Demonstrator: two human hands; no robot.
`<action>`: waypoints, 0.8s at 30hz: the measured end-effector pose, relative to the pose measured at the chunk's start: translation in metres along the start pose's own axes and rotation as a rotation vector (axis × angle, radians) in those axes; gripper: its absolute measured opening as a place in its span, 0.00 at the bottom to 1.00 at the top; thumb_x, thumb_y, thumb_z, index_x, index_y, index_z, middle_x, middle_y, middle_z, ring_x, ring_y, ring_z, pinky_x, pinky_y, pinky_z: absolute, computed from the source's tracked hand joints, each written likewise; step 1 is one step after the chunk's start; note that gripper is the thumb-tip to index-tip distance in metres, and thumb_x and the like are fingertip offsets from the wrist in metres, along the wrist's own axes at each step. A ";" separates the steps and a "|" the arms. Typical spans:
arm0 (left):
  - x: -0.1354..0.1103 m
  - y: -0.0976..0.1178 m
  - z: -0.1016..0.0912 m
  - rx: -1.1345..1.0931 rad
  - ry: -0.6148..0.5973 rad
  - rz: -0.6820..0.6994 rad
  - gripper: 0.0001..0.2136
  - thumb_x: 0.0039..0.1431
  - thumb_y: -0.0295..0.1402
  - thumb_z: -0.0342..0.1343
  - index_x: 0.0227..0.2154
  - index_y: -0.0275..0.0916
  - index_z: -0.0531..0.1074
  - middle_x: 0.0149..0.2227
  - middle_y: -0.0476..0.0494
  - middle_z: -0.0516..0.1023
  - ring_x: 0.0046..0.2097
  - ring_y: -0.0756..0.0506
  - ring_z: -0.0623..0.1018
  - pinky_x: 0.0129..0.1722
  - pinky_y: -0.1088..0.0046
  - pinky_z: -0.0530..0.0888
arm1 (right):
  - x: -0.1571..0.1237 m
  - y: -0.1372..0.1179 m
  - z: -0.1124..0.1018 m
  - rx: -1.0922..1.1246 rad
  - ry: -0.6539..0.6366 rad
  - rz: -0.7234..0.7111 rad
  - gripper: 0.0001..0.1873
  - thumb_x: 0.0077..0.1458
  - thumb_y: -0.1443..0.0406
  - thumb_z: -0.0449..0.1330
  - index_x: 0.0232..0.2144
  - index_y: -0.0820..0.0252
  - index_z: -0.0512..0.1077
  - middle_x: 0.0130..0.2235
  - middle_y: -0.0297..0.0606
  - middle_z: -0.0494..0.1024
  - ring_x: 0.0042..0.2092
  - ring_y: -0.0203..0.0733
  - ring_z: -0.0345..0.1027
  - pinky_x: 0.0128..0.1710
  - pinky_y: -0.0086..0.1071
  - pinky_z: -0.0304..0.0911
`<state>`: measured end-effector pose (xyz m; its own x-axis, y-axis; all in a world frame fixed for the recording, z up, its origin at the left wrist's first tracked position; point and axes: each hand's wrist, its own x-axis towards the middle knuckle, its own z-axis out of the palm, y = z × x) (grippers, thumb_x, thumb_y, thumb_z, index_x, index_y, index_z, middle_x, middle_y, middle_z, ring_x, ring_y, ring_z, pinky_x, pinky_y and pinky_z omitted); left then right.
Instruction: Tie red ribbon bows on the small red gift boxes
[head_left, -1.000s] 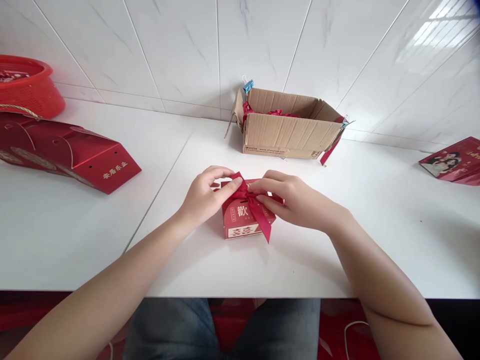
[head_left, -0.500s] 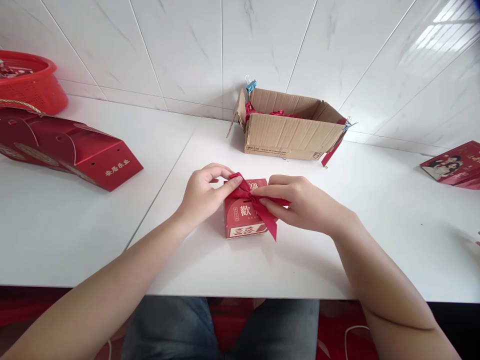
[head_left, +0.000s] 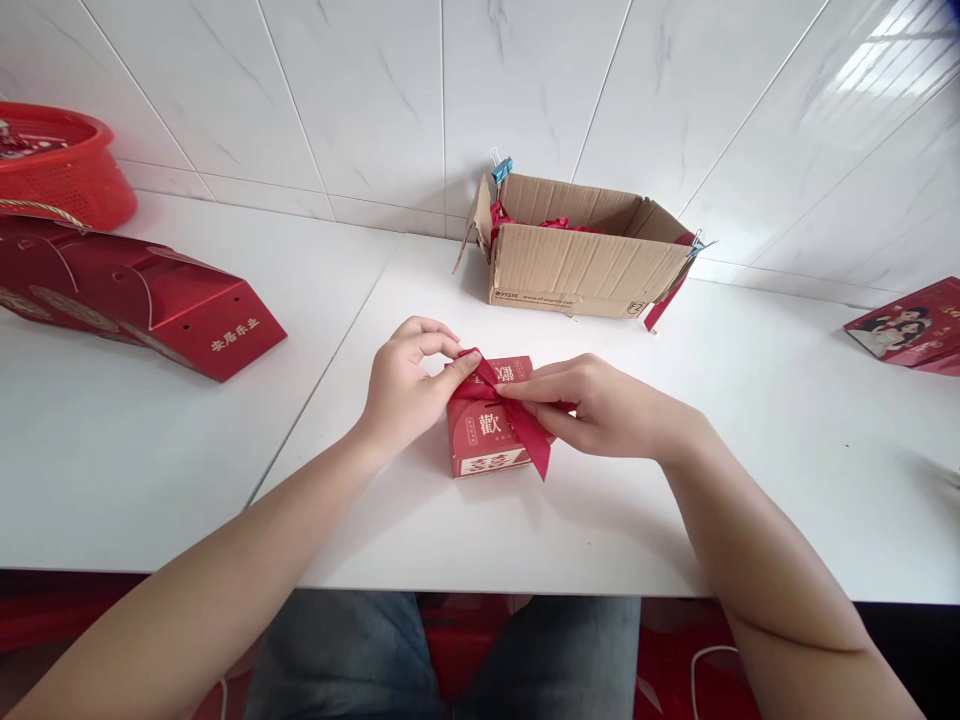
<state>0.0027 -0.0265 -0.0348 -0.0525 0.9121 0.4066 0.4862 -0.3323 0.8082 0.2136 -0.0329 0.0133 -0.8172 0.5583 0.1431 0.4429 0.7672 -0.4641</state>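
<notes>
A small red gift box (head_left: 486, 440) with white printed characters stands on the white table (head_left: 570, 520) in front of me. A red ribbon bow (head_left: 517, 415) lies across its top, one tail hanging down the front right. My left hand (head_left: 409, 385) pinches the bow's left loop between thumb and forefinger. My right hand (head_left: 600, 405) pinches the ribbon at the knot and right loop, covering the box's right side.
An open cardboard box (head_left: 577, 265) with red ribbon inside and blue binder clips stands behind against the tiled wall. A long red gift bag (head_left: 135, 305) lies at the left, a red plastic basket (head_left: 56, 165) behind it. Red printed cards (head_left: 907, 325) lie at the right edge.
Both hands have kept pinching the bow, shifting slightly; the right fingers moved in closer to the knot and the ribbon tail swung a little.
</notes>
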 end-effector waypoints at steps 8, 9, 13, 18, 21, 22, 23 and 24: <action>0.001 -0.003 0.002 -0.037 -0.013 0.015 0.10 0.52 0.40 0.61 0.24 0.39 0.73 0.35 0.46 0.75 0.39 0.45 0.75 0.46 0.65 0.71 | -0.001 -0.002 0.001 -0.037 0.068 0.055 0.17 0.60 0.70 0.50 0.46 0.56 0.75 0.31 0.36 0.77 0.28 0.33 0.64 0.29 0.28 0.58; 0.001 -0.002 0.001 -0.046 -0.037 0.009 0.10 0.52 0.40 0.60 0.25 0.39 0.73 0.35 0.46 0.76 0.40 0.45 0.75 0.46 0.64 0.71 | -0.001 -0.002 0.000 -0.043 0.096 0.084 0.16 0.61 0.69 0.51 0.46 0.56 0.76 0.31 0.36 0.77 0.29 0.34 0.65 0.29 0.28 0.59; 0.003 0.002 -0.005 -0.142 -0.070 -0.083 0.12 0.56 0.45 0.56 0.33 0.41 0.73 0.40 0.44 0.78 0.45 0.43 0.75 0.49 0.63 0.69 | -0.005 0.001 -0.008 -0.066 0.305 0.205 0.15 0.63 0.60 0.52 0.43 0.58 0.77 0.38 0.42 0.77 0.36 0.38 0.69 0.33 0.31 0.63; 0.013 0.001 -0.016 -0.182 -0.058 -0.147 0.19 0.57 0.51 0.52 0.23 0.40 0.70 0.29 0.45 0.75 0.36 0.45 0.74 0.40 0.67 0.71 | -0.008 0.008 -0.014 0.007 0.455 0.299 0.19 0.64 0.56 0.48 0.36 0.60 0.76 0.37 0.42 0.78 0.39 0.42 0.71 0.35 0.33 0.65; 0.016 0.000 -0.021 -0.124 -0.209 -0.185 0.24 0.58 0.53 0.48 0.17 0.40 0.67 0.21 0.46 0.69 0.28 0.47 0.70 0.32 0.68 0.69 | -0.003 0.010 -0.009 0.071 0.455 0.282 0.16 0.63 0.58 0.51 0.35 0.60 0.75 0.38 0.41 0.78 0.39 0.41 0.71 0.35 0.33 0.66; 0.016 -0.001 -0.022 -0.111 -0.243 -0.194 0.25 0.58 0.54 0.47 0.15 0.40 0.65 0.19 0.47 0.68 0.25 0.47 0.68 0.30 0.68 0.67 | -0.002 0.011 -0.007 0.090 0.440 0.283 0.15 0.62 0.58 0.51 0.35 0.60 0.75 0.37 0.41 0.78 0.37 0.40 0.70 0.34 0.32 0.65; 0.016 -0.001 -0.023 -0.097 -0.266 -0.205 0.27 0.59 0.55 0.46 0.14 0.40 0.64 0.18 0.47 0.66 0.23 0.48 0.67 0.28 0.68 0.66 | 0.000 0.011 -0.004 0.109 0.420 0.297 0.15 0.62 0.59 0.51 0.34 0.60 0.75 0.34 0.40 0.77 0.35 0.39 0.69 0.32 0.31 0.64; 0.016 -0.001 -0.025 -0.079 -0.287 -0.226 0.28 0.58 0.56 0.45 0.12 0.40 0.63 0.16 0.47 0.64 0.22 0.49 0.65 0.26 0.68 0.66 | 0.002 0.012 -0.002 0.128 0.396 0.324 0.15 0.62 0.59 0.51 0.34 0.60 0.74 0.30 0.38 0.76 0.31 0.37 0.67 0.29 0.30 0.62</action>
<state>-0.0201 -0.0173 -0.0183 0.1015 0.9910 0.0874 0.4208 -0.1224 0.8988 0.2181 -0.0220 0.0097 -0.4326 0.8561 0.2826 0.5809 0.5044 -0.6388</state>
